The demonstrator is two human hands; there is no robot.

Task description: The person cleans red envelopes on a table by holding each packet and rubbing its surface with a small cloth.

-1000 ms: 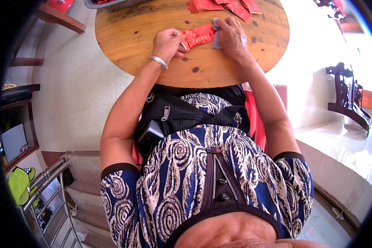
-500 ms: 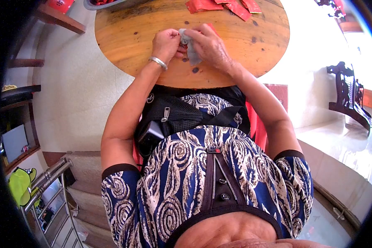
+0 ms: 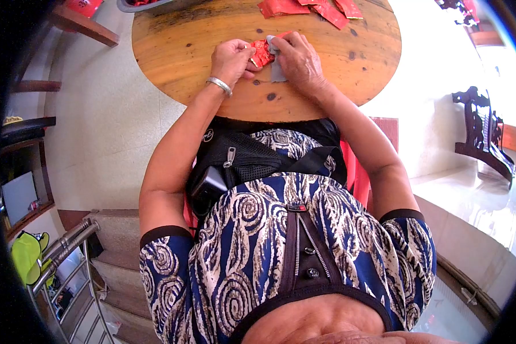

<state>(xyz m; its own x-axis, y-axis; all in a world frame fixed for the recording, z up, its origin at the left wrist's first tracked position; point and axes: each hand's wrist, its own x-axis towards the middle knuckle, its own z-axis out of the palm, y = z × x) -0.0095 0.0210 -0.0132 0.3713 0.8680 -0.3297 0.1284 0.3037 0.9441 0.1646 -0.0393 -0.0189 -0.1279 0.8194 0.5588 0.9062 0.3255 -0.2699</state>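
Note:
A crinkled red packet (image 3: 262, 54) lies on the round wooden table (image 3: 212, 86) between my two hands. My left hand (image 3: 233, 60), with a silver bangle at the wrist, pinches the packet's left end between thumb and fingers. Closed round a grey cloth (image 3: 277, 70), my right hand (image 3: 296, 59) presses it on the packet and partly covers the packet's right part. The cloth hangs down beside the fingers onto the wood.
Several flat red packets (image 3: 329, 12) lie at the table's far side. A grey metal basin (image 3: 155, 7) with red things in it stands at the far left edge. Below left are a metal railing (image 3: 69, 242) and a yellow-green cap (image 3: 27, 258).
My right hand with the cloth moved left along the packet to my left hand, then back a little to the right. My left hand has kept its hold on the packet.

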